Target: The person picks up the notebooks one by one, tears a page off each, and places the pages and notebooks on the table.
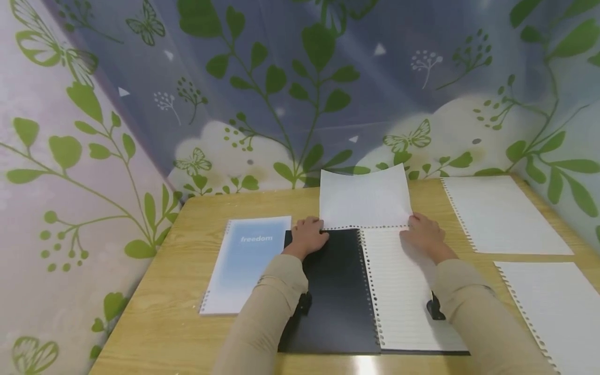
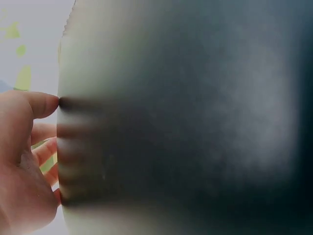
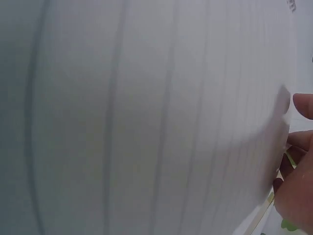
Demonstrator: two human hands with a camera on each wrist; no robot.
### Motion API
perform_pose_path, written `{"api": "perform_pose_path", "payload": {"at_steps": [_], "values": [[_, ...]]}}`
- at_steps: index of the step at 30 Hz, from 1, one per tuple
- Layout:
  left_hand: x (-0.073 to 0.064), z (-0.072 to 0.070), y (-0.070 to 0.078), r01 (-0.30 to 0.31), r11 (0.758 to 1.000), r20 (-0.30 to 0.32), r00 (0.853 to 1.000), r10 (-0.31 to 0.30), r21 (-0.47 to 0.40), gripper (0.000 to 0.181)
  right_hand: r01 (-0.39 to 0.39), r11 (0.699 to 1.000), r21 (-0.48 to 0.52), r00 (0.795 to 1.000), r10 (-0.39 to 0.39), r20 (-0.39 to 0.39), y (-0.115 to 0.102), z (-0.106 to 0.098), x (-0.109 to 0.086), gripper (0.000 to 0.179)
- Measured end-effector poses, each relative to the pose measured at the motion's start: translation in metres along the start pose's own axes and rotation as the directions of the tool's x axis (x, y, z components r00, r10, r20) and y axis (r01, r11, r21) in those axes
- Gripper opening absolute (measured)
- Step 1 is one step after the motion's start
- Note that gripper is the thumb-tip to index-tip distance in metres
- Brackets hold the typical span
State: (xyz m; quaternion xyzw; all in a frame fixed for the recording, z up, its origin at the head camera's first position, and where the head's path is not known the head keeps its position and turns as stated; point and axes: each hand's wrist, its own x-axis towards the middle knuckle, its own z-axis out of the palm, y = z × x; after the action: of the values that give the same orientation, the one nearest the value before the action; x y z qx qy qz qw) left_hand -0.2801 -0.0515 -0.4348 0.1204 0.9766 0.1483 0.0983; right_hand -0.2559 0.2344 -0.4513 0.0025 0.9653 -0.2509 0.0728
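A loose white sheet (image 1: 365, 200) with a row of holes along its near edge stands just beyond an open notebook, its far edge curving up. My left hand (image 1: 308, 237) pinches its near left corner; the thumb lies over the top of the black cover (image 1: 335, 297). At the opposite corner my right hand (image 1: 424, 237) holds the sheet between thumb and fingers, above the lined pages (image 1: 398, 291). The black cover (image 2: 195, 147) fills most of the left wrist view, and the lined page (image 3: 146, 122) fills the right one.
Left of the notebook lies a blue-and-white cover marked "freedom" (image 1: 253, 265), partly under the left sleeve. Two more hole-edged sheets rest at the right, one farther back (image 1: 506, 213) and one nearer (image 1: 558, 307). Leaf-patterned cloth (image 1: 300, 104) hangs behind the wooden table (image 1: 154, 312).
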Motion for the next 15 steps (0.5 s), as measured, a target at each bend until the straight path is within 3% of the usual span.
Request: {"api": "perform_pose_path", "payload": {"at_steps": [5, 15], "values": [[-0.002, 0.001, -0.002, -0.006, 1.000, -0.019, 1.000, 0.006, 0.007, 0.042, -0.003, 1.000, 0.007, 1.000, 0.003, -0.013, 0.005, -0.001, -0.003, 0.047], [-0.010, 0.002, -0.003, -0.022, 0.998, 0.001, 1.000, 0.022, 0.058, 0.043, -0.011, 0.999, 0.053, 1.000, 0.011, 0.012, 0.007, -0.001, -0.012, 0.062]]}}
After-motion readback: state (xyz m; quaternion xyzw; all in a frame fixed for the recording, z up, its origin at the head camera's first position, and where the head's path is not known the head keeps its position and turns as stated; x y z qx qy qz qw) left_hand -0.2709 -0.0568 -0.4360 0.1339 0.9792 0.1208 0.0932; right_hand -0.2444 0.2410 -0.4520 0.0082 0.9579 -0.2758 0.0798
